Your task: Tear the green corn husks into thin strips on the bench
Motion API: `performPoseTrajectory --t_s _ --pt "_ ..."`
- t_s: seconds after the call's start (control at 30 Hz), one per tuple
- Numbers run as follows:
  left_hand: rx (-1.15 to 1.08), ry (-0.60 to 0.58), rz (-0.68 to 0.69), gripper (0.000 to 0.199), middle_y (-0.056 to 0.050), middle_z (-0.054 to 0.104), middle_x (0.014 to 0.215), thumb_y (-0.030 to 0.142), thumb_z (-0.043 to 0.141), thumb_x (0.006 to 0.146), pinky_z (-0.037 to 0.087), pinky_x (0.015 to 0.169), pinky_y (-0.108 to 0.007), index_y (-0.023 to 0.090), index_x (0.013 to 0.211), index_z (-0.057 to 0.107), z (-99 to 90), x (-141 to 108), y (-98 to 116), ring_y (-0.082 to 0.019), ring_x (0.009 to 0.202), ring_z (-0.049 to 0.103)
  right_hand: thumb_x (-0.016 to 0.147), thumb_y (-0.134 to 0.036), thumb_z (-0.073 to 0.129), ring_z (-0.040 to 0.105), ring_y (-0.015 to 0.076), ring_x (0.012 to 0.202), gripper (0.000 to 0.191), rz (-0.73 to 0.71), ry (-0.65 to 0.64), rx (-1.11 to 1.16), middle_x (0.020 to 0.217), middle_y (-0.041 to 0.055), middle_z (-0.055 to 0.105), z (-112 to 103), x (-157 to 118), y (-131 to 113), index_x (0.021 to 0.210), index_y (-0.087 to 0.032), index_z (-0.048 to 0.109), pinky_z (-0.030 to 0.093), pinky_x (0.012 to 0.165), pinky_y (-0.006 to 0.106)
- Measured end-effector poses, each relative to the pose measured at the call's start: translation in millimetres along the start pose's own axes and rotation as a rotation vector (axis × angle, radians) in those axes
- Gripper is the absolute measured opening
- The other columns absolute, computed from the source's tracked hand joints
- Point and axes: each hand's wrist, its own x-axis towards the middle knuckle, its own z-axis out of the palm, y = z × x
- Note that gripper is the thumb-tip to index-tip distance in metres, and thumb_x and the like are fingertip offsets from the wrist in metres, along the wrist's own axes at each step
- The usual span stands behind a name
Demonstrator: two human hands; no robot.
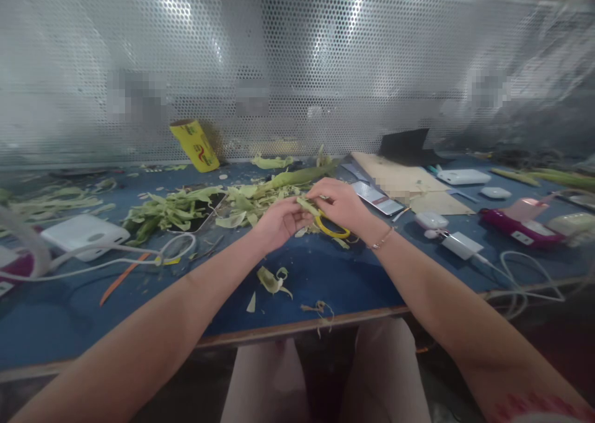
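Near the middle of the table, my left hand point(280, 222) and my right hand point(340, 203) come together over a short, pale green leaf strip point(304, 206). My right fingertips pinch its upper end, while the curled fingers of my left hand grip it from the other side. A yellow loop point(335, 231), perhaps a scissors handle, shows beneath my right hand; the rest of it is hidden. Behind my hands lies a heap of pale green leaf pieces point(237, 207) with a longer green leaf point(297, 178) on top. Cut scraps point(272, 280) lie nearer to me.
A perforated metal panel point(302, 51) bounds the blue table point(297, 287) at the back. A yellow tube point(198, 145) leans there. To the left are a white device point(86, 236) and cables; to the right, a phone point(377, 198), beige sheets point(409, 178) and a white charger point(462, 245).
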Motion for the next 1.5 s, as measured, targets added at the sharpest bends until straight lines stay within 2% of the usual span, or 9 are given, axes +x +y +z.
performPoseTrajectory --t_s 0.23,0.37,0.63,0.77,0.93,1.03,1.23,1.5 --pt "-0.016 0.005 0.022 0.015 -0.005 0.062 0.062 0.008 0.047 0.076 0.05 0.066 -0.025 0.01 0.069 0.06 2.5 -1.6 0.0 -0.011 0.058 0.059 0.077 -0.007 0.048 0.061 0.0136 0.077 0.019 -0.009 -0.006 0.005 0.08 0.004 0.066 0.3 0.0 -0.1 0.078 -0.019 0.064 0.049 0.07 0.027" --pt "-0.018 0.024 0.002 0.019 -0.005 0.062 0.059 0.011 0.046 0.078 0.05 0.064 -0.025 0.01 0.065 0.06 3.4 -2.0 0.3 -0.012 0.058 0.06 0.079 -0.008 0.046 0.061 0.0139 0.078 0.021 -0.071 -0.016 0.022 0.08 0.004 0.066 0.3 0.3 2.6 0.078 -0.019 0.064 0.049 0.073 0.029" --pt "-0.019 0.079 -0.053 0.019 -0.009 0.064 0.063 0.013 0.045 0.078 0.051 0.065 -0.025 0.009 0.07 0.063 5.7 -1.9 1.1 -0.012 0.059 0.059 0.08 -0.006 0.041 0.058 0.0165 0.081 0.028 -0.15 -0.166 -0.078 0.088 0.0059 0.066 -5.4 0.5 0.0 0.077 -0.02 0.065 0.047 0.079 0.036" --pt "-0.025 0.063 -0.047 0.019 -0.008 0.064 0.063 0.013 0.046 0.078 0.051 0.064 -0.024 0.009 0.068 0.062 4.0 -1.5 1.3 -0.011 0.059 0.059 0.081 -0.009 0.042 0.059 0.0165 0.084 0.026 -0.09 -0.103 -0.027 0.087 0.0047 0.067 -3.1 -0.1 -1.3 0.078 -0.021 0.065 0.047 0.081 0.036" --pt "-0.028 0.046 -0.044 0.014 -0.007 0.064 0.065 0.011 0.048 0.076 0.051 0.068 -0.025 0.009 0.074 0.062 0.5 0.4 0.0 -0.012 0.062 0.061 0.079 -0.016 0.052 0.062 0.0174 0.084 0.016 0.175 -0.092 0.033 0.087 0.0058 0.067 -0.1 -0.3 -5.2 0.091 -0.019 0.063 0.051 0.071 0.031" --pt "-0.034 0.044 -0.046 0.013 -0.007 0.065 0.067 0.01 0.047 0.075 0.051 0.067 -0.025 0.01 0.077 0.061 2.4 -0.4 0.7 -0.012 0.063 0.061 0.077 -0.017 0.055 0.063 0.0169 0.083 0.014 0.281 -0.1 0.102 0.086 0.0051 0.067 -0.2 0.2 -8.7 0.09 -0.019 0.06 0.052 0.066 0.028" --pt "-0.052 0.088 -0.02 0.012 -0.003 0.064 0.068 0.006 0.05 0.068 0.05 0.069 -0.025 0.013 0.077 0.055 6.6 -3.9 3.0 -0.012 0.065 0.062 0.078 -0.019 0.055 0.062 0.0159 0.083 0.009 0.269 -0.107 0.153 0.087 0.0041 0.066 -1.8 0.4 -12.0 0.086 -0.02 0.059 0.051 0.065 0.026" --pt "-0.067 0.021 0.044 0.014 0.0 0.062 0.068 0.01 0.058 0.071 0.05 0.072 -0.027 0.017 0.075 0.047 3.6 -3.2 0.4 -0.011 0.067 0.063 0.079 -0.022 0.054 0.061 0.0158 0.081 0.006 0.243 -0.014 0.141 0.085 0.0036 0.064 0.8 0.6 -8.3 0.084 -0.02 0.058 0.051 0.066 0.028"
